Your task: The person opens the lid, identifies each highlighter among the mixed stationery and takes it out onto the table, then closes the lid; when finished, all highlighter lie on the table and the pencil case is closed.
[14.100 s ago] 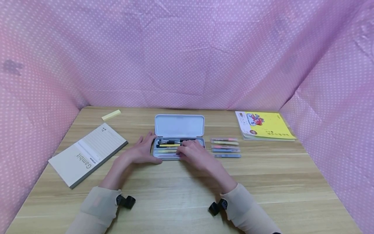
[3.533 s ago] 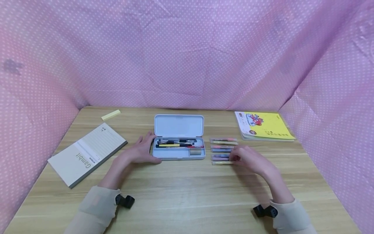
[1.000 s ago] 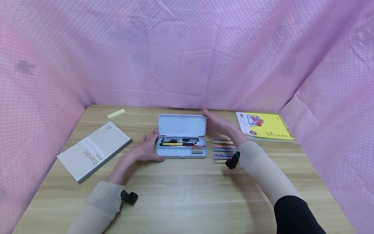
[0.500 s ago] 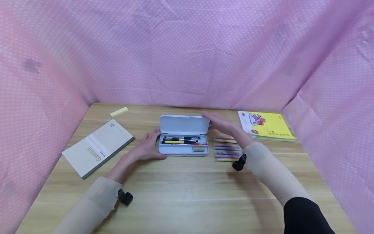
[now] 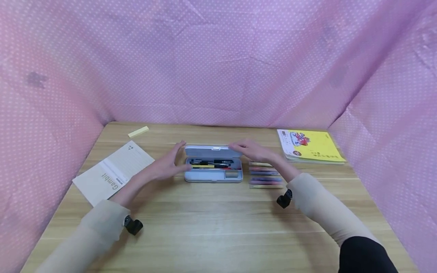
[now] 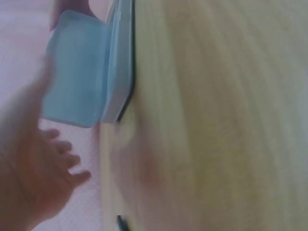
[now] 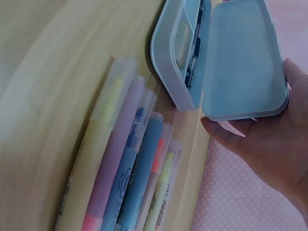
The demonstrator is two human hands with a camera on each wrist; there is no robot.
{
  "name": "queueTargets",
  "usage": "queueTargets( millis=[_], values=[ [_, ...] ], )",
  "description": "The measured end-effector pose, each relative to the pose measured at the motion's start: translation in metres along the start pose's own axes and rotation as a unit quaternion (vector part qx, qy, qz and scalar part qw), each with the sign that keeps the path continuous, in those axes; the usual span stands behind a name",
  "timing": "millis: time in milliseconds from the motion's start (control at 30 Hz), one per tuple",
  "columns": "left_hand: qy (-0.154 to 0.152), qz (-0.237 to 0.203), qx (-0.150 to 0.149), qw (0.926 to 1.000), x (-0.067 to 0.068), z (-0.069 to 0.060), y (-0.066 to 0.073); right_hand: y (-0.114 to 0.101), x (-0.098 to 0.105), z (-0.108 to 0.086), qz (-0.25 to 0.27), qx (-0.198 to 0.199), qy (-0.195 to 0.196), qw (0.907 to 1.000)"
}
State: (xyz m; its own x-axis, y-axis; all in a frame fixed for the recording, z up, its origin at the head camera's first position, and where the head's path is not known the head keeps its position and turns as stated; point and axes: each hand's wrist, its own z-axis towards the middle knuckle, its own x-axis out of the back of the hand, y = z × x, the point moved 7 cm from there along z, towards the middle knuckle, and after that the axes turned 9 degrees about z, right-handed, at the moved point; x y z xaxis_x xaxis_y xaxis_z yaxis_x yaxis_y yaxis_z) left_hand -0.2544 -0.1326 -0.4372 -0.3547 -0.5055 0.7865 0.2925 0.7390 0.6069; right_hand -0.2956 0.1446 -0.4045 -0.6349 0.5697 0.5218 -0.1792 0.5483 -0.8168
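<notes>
A light-blue pencil case (image 5: 211, 176) lies on the table in the head view, its hinged lid (image 5: 205, 152) tilted partway up. Pens (image 5: 215, 164) and a small grey-brown block (image 5: 231, 173) are inside. My right hand (image 5: 254, 150) holds the lid's right end; in the right wrist view its fingers (image 7: 226, 137) lie along the lid's edge. My left hand (image 5: 165, 165), fingers spread, hovers at the case's left end, holding nothing; in the left wrist view it looks blurred and raised beside the case. Several highlighters (image 7: 108, 144) lie in a row to the right of the case.
A Gambit notebook (image 5: 102, 178) lies at the left, partly behind my left forearm. Beyond it is a pale yellow strip (image 5: 138, 131). A yellow-covered book stack (image 5: 315, 148) sits at the back right. Pink dotted cloth (image 5: 218, 76) hangs around the table's back and sides.
The highlighters now all lie outside the case. My right hand went from them to the lid, which has swung from leaning back to partly lowered. My left hand has lifted off the case's left end.
</notes>
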Motion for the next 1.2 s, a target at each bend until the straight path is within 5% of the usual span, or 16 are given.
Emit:
queueTargets(
  millis=[233, 467, 767, 1200],
  values=[
    [0.018, 0.066, -0.065, 0.9956, 0.009, 0.011, 0.029, -0.015, -0.018, 0.001, -0.094, 0.02, -0.042, 0.9945],
    [-0.02, 0.175, -0.132, 0.9755, -0.009, 0.019, 0.049, -0.016, -0.046, 0.008, -0.216, 0.043, -0.061, 0.9736],
    [-0.067, 0.278, -0.152, 0.9461, -0.047, 0.018, 0.042, -0.002, -0.072, -0.001, -0.332, 0.054, -0.036, 0.941],
    [-0.01, 0.353, -0.176, 0.9189, -0.06, 0.011, 0.041, 0.004, -0.09, -0.002, -0.436, 0.12, 0.014, 0.892]
  ],
)
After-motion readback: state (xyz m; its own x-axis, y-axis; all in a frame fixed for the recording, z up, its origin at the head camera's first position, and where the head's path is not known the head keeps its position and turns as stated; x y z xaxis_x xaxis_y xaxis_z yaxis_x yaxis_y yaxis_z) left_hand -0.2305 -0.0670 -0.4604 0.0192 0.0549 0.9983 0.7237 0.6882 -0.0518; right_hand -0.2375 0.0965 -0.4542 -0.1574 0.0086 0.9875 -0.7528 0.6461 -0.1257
